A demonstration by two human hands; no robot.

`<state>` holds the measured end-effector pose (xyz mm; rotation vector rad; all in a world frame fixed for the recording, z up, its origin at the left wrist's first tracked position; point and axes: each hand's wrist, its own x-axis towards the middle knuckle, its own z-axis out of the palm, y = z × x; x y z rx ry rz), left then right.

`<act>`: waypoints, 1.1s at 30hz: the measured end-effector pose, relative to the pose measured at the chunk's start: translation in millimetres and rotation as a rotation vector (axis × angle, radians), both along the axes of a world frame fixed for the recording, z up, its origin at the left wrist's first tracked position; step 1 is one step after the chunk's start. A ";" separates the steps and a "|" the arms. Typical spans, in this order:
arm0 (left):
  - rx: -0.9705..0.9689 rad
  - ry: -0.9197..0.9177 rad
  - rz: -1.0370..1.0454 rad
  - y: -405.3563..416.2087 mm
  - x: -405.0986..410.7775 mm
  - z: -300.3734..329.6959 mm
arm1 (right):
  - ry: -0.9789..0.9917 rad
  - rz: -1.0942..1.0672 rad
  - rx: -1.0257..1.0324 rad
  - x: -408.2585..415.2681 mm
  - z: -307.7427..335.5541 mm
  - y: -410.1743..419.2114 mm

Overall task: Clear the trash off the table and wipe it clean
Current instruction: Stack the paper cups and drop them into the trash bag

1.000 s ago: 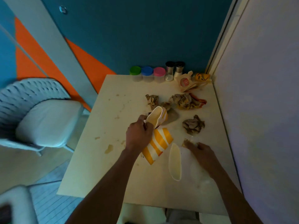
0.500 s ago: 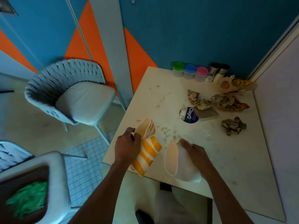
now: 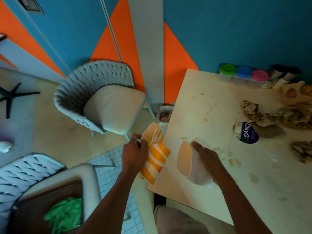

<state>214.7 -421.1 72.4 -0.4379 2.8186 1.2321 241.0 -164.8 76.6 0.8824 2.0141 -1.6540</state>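
My left hand (image 3: 134, 153) grips an orange-and-white striped paper carton (image 3: 156, 157) together with a cream paper cup (image 3: 150, 133), held just off the table's left edge. My right hand (image 3: 205, 156) holds a white paper cup (image 3: 187, 162) on its side above the table's (image 3: 202, 105) near left part. Crumpled brown paper wrappers (image 3: 263, 116) and another wad (image 3: 302, 150) lie on the stained cream tabletop at the right. A flattened cup marked "ClayG" (image 3: 246, 134) rests beside them. A green cloth (image 3: 65, 215) lies on a chair at the lower left.
A small bin with scraps (image 3: 165, 113) stands on the floor by the table's left edge. A grey woven chair (image 3: 101, 97) is left of it. Three lidded tubs (image 3: 243, 76) and shakers (image 3: 283, 76) line the far wall. Crumbs and stains dot the tabletop.
The view has swung left. Both hands have carried their cups and carton leftward, from the table's middle to its left edge; the "ClayG" cup behind them has come into sight.
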 end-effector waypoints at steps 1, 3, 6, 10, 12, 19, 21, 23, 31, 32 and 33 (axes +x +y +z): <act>-0.007 -0.016 -0.004 -13.2 -10.4 -2.0 | -0.016 -0.014 -0.009 -10.8 0.9 -11.6; -0.010 -0.022 0.006 -34.4 -29.4 -4.6 | -0.013 0.004 -0.016 -27.0 1.6 -31.2; -0.017 -0.028 0.005 -59.6 -57.2 -6.8 | 0.008 0.038 0.007 -54.9 4.0 -58.0; 0.005 -0.060 0.008 -83.9 -87.9 -10.1 | -0.024 -0.013 -0.005 -87.0 8.2 -84.4; -0.012 -0.058 -0.006 -94.8 -108.3 -12.4 | -0.048 -0.049 -0.031 -103.3 8.1 -96.9; -0.029 -0.127 -0.146 -125.7 -179.5 -37.2 | -0.064 -0.158 -0.086 -140.6 -0.2 -145.2; -0.027 -0.149 -0.197 -133.1 -201.4 -43.3 | -0.072 -0.213 -0.080 -152.8 -3.0 -161.9; -0.010 -0.158 -0.242 -138.4 -219.0 -46.2 | -0.088 -0.266 -0.066 -162.0 -4.5 -176.3; -0.017 -0.187 -0.386 -166.3 -289.1 -58.0 | -0.107 -0.376 -0.039 -201.2 -16.3 -220.5; -0.019 -0.194 -0.398 -167.8 -294.8 -59.3 | -0.113 -0.382 -0.052 -203.6 -20.1 -222.6; -0.022 -0.202 -0.408 -169.0 -300.2 -60.4 | -0.119 -0.386 -0.060 -206.8 -22.1 -225.1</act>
